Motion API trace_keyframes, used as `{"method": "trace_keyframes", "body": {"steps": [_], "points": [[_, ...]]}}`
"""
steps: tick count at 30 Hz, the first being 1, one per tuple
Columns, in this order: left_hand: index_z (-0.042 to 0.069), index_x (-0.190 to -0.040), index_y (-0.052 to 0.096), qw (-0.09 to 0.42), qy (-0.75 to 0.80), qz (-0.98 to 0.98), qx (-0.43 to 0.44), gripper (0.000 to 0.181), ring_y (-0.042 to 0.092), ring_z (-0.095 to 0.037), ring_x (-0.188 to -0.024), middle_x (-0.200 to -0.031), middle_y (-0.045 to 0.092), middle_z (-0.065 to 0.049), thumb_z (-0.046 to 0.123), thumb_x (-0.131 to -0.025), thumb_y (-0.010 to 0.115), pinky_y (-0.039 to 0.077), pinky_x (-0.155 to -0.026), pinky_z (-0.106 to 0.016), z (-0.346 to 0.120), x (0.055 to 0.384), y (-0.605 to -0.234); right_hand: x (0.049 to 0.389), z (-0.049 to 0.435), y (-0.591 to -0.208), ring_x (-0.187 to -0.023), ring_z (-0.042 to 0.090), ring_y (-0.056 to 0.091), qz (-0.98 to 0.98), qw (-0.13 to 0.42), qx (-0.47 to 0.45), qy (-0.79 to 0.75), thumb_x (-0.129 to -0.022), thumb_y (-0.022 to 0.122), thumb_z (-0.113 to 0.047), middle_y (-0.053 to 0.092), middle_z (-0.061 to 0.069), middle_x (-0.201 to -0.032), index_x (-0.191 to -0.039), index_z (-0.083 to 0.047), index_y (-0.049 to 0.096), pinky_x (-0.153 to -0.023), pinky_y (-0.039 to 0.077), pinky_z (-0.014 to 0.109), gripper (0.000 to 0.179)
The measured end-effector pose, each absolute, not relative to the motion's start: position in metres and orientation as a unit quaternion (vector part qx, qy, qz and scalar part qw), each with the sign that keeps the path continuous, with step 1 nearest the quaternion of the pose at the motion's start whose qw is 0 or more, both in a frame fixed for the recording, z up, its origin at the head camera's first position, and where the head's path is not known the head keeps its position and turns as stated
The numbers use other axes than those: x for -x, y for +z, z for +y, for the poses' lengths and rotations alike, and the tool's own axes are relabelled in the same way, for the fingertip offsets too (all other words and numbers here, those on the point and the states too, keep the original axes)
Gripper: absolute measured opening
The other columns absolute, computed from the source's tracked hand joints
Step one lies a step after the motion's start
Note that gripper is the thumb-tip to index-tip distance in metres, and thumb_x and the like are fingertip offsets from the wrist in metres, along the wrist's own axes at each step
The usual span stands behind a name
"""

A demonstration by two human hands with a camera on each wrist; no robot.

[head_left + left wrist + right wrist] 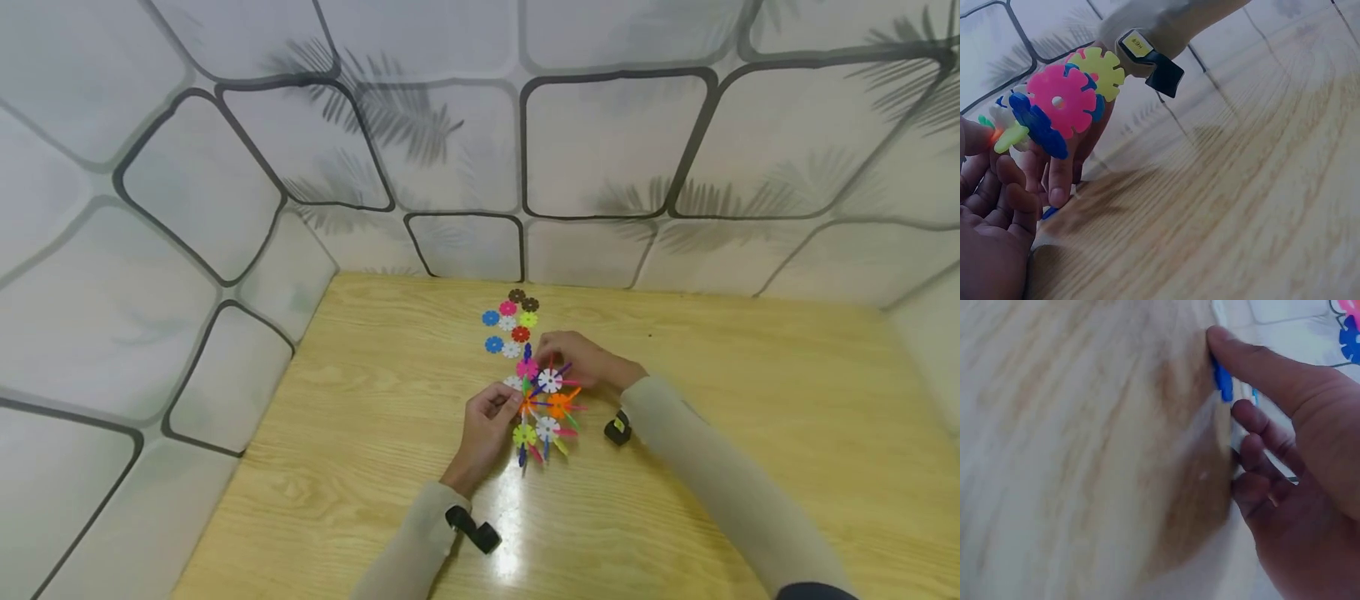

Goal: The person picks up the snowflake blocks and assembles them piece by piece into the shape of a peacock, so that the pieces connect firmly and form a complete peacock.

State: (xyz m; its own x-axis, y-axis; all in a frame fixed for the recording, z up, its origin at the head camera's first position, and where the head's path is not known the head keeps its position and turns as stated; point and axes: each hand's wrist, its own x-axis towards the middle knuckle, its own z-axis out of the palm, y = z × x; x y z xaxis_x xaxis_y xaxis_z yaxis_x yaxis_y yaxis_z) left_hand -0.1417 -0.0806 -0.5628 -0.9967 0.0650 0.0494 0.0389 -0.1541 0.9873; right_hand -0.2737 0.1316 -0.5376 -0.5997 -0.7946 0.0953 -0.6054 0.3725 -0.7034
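Note:
A ball-like cluster of notched plastic snowflake discs [558,406], in orange, white, pink, yellow, green and blue, is held just above the table. My left hand [487,425] pinches one of its discs at the left side between thumb and fingers. Behind the cluster, my right hand [577,357] reaches down to the tabletop. In the right wrist view its thumb and fingertips meet around a blue snowflake disc [1223,380] low at the table surface. The left wrist view shows this blue disc only as a sliver under a fingertip. The cluster partly hides the right fingers in the head view.
Loose snowflake discs [507,308] in brown, pink, blue, white, yellow and red lie flat toward the back of the wooden table [360,375]. A patterned wall [465,246] borders the table's back edge. Both wrists carry black strapped devices [618,427].

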Motion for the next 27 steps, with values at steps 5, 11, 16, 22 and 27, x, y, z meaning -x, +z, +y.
{"method": "trace_keyframes", "body": {"steps": [5, 11, 16, 22, 27], "points": [[-0.023, -0.107, 0.059, 0.016, 0.761, 0.647, -0.048, 0.021, 0.061, -0.001, -0.075, -0.088, 0.069, 0.012, -0.002, -0.107, 0.06, 0.055, -0.072, -0.016, -0.079, 0.141, -0.562, 0.267, 0.139, -0.521, -0.092, 0.018, 0.064, 0.865, 0.163, 0.355, -0.315, -0.084, 0.078, 0.013, 0.069, 0.008, -0.1, -0.103, -0.005, 0.075, -0.086, 0.06, 0.032, 0.026], [-0.021, -0.109, 0.062, 0.002, 0.753, 0.655, -0.061, 0.02, 0.062, -0.002, -0.078, -0.092, 0.069, 0.011, -0.001, -0.107, 0.062, 0.055, -0.074, -0.016, -0.078, 0.143, -0.563, 0.26, 0.153, -0.503, -0.082, 0.016, 0.059, 0.901, 0.194, 0.271, -0.277, -0.093, 0.085, -0.01, 0.068, 0.005, -0.089, -0.098, -0.007, 0.074, -0.077, 0.052, 0.03, 0.013], [-0.019, -0.108, 0.063, 0.006, 0.747, 0.662, -0.062, 0.019, 0.064, -0.003, -0.082, -0.094, 0.069, 0.009, 0.0, -0.107, 0.063, 0.057, -0.077, -0.016, -0.08, 0.143, -0.563, 0.251, 0.167, -0.494, -0.08, 0.013, 0.064, 0.893, 0.122, 0.259, -0.347, -0.097, 0.083, -0.012, 0.073, 0.002, -0.087, -0.099, -0.011, 0.08, -0.076, 0.054, 0.026, 0.003], [-0.016, -0.107, 0.065, 0.017, 0.738, 0.67, -0.071, 0.015, 0.064, -0.006, -0.085, -0.097, 0.069, 0.003, -0.001, -0.107, 0.061, 0.057, -0.079, -0.018, -0.083, 0.141, -0.563, 0.241, 0.169, -0.481, -0.098, 0.028, 0.08, 0.833, 0.056, 0.308, -0.456, -0.102, 0.075, -0.002, 0.083, 0.01, -0.111, -0.114, -0.007, 0.083, -0.085, 0.065, 0.024, 0.015], [-0.016, -0.108, 0.065, 0.022, 0.74, 0.667, -0.078, 0.016, 0.064, -0.004, -0.085, -0.097, 0.069, 0.005, -0.001, -0.107, 0.061, 0.056, -0.079, -0.017, -0.081, 0.14, -0.563, 0.237, 0.163, -0.473, -0.097, 0.023, 0.081, 0.832, 0.051, 0.341, -0.435, -0.1, 0.077, 0.0, 0.084, 0.006, -0.108, -0.111, -0.011, 0.086, -0.087, 0.065, 0.025, 0.018]]}}
